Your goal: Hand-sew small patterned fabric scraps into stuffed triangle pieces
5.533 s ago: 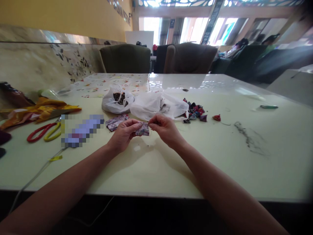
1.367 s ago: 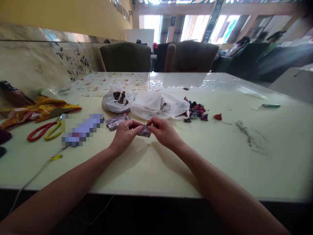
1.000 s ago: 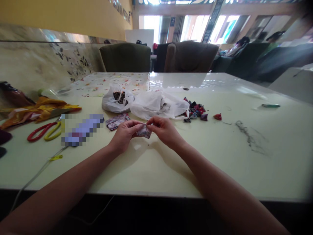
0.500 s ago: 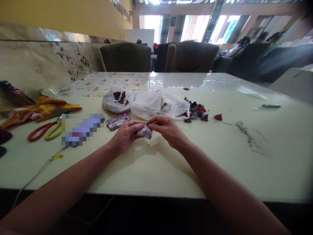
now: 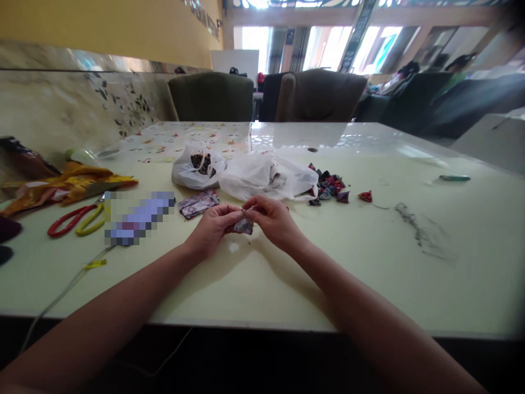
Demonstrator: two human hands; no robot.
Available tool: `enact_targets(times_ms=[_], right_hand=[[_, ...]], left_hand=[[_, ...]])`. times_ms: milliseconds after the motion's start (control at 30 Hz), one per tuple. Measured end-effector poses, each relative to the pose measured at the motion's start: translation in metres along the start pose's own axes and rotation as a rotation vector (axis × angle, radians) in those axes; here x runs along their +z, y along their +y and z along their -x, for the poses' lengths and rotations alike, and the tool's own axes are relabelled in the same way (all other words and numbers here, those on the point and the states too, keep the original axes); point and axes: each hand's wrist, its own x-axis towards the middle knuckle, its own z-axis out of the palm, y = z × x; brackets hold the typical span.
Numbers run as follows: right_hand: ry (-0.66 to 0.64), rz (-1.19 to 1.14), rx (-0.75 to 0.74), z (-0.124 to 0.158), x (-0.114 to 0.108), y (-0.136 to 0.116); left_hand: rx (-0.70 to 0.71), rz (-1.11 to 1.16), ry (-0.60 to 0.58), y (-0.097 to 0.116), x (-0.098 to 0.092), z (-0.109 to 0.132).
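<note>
Between my two hands, above the table's middle, is a small patterned fabric pouch. My left hand pinches it from the left, its fingers closed around the side. At the pouch's top edge the fingertips of my right hand are pressed together on the cloth; whether they also hold a needle or thread is too small to tell. A folded piece of printed fabric lies just beyond my left hand. Farther back, a white plastic bag spreads out beside an open bag of dark grains.
Several small sewn fabric pieces are heaped right of the bags, with a single red one apart. Scissors, a blurred phone-like object and yellow cloth lie left. Tangled threads and a green tool lie right.
My right hand has turned slightly and its fingertips sit closer to my left ones. Less of the pouch shows between the hands. The things on the table stay put.
</note>
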Motion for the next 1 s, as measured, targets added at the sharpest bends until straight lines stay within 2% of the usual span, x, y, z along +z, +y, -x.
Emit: enact_targets(times_ms=[133, 333, 400, 500, 567, 667, 733, 833, 1000], right_hand=[[0.036, 0.302, -0.224, 0.003, 0.003, -0.005], [-0.021, 0.684, -0.364, 0.004, 0.002, -0.009], [-0.004, 0.708, -0.448, 0.006, 0.004, -0.013], [0.005, 0.504, -0.504, 0.008, 0.005, -0.021], [0.01, 0.209, -0.409, 0.008, 0.002, -0.024], [0.015, -0.276, -0.182, 0.003, -0.011, -0.023], [0.035, -0.475, -0.092, -0.001, -0.023, -0.021], [0.14, -0.546, -0.089, -0.005, -0.037, -0.021], [0.353, -0.292, -0.223, -0.005, -0.044, -0.025]], left_hand=[[0.115, -0.157, 0.022, -0.001, 0.002, 0.001], [0.24, -0.406, 0.05, 0.001, 0.007, 0.005], [0.238, -0.439, 0.071, -0.001, 0.008, 0.005], [0.212, -0.434, 0.098, -0.005, 0.007, 0.004], [0.171, -0.362, 0.11, -0.007, 0.006, 0.003], [0.082, -0.244, 0.146, -0.006, 0.004, 0.002], [0.036, -0.197, 0.166, -0.005, 0.002, 0.001], [0.025, -0.132, 0.185, -0.004, 0.0, -0.003], [0.026, -0.112, 0.244, -0.002, -0.003, -0.007]])
